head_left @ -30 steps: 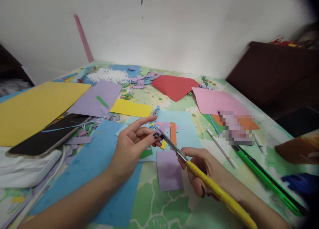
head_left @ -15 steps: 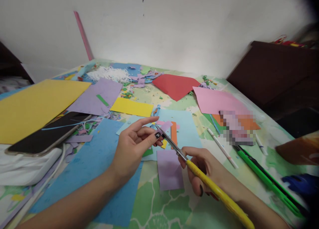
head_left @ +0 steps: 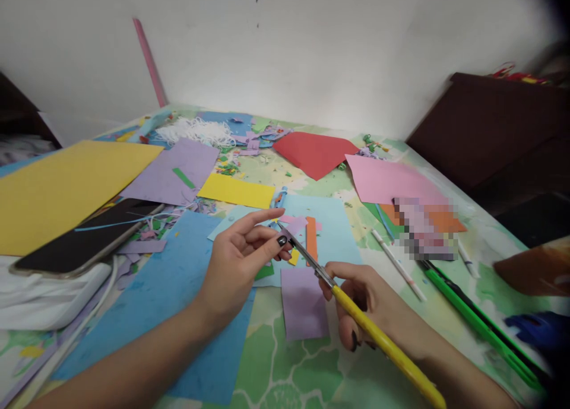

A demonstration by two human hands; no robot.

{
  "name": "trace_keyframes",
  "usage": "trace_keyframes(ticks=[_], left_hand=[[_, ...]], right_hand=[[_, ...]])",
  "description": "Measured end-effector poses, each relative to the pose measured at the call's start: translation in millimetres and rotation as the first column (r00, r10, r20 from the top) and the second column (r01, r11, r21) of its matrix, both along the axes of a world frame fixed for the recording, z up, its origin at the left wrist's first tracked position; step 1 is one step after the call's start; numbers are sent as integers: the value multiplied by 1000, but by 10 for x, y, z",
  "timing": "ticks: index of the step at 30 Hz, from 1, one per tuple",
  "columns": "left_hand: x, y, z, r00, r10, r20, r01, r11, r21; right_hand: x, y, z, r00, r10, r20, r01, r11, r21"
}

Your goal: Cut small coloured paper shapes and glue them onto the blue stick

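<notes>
Near the middle of the view my left hand (head_left: 243,254) pinches a small purple paper piece (head_left: 297,225) between thumb and fingers. From the right, my right hand (head_left: 363,299) grips yellow-handled scissors (head_left: 383,338), whose metal blades point up and left to the purple piece at my left fingertips. Whether the blades are fully closed on it is hard to see. Beneath them lies a light blue sheet (head_left: 332,210) bearing an orange strip (head_left: 311,240), a pink strip and small yellow and green pieces. Closer to me, a purple paper rectangle (head_left: 304,314) overlaps the sheet's lower edge.
A blue sheet (head_left: 164,296) and a phone (head_left: 84,237) on a white power strip (head_left: 57,302) lie to the left. On the right are a green cutter (head_left: 476,320) and a white pen (head_left: 398,266). Red paper (head_left: 312,151) and white string (head_left: 196,133) sit farther back.
The scissor handles have swung slightly down and left in my right hand, drawing closer together. My left hand stays in place with the purple piece.
</notes>
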State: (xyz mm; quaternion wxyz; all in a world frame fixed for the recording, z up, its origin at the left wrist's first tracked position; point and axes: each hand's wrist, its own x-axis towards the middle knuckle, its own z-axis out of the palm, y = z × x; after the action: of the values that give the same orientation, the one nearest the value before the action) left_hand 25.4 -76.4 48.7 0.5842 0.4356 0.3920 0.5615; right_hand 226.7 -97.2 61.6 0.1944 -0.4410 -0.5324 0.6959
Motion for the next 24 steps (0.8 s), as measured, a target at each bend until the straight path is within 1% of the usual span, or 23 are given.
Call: trace_keyframes(ticks=[3, 6, 10, 16, 20, 22, 24], left_hand=[[0, 1, 4, 1000, 0, 8, 0, 1000, -3], [3, 6, 9, 1000, 1, 13, -1, 1000, -13], [-3, 19, 9, 1000, 11, 5, -11, 1000, -11], [-35, 57, 2, 996, 86, -30, -86, 996, 6], [-28, 59, 23, 998, 48, -40, -48, 999, -12], [-18, 51, 29, 999, 18, -46, -19, 1000, -24], [-12, 44, 25, 997, 12, -70, -16, 999, -45]], right_hand=[[-8, 9, 9, 1000, 9, 2, -9, 1000, -3], [-11, 14, 5, 998, 9, 56, -9, 1000, 0], [-12, 15, -7, 992, -36, 120, 32, 999, 28], [30, 39, -32, 980, -182, 73, 172, 977, 128], [45, 61, -63, 966, -258, 25, 249, 949, 195], [49, 66, -72, 964, -268, 5, 259, 938, 230], [57, 66, -75, 964, -267, -14, 261, 931, 255]])
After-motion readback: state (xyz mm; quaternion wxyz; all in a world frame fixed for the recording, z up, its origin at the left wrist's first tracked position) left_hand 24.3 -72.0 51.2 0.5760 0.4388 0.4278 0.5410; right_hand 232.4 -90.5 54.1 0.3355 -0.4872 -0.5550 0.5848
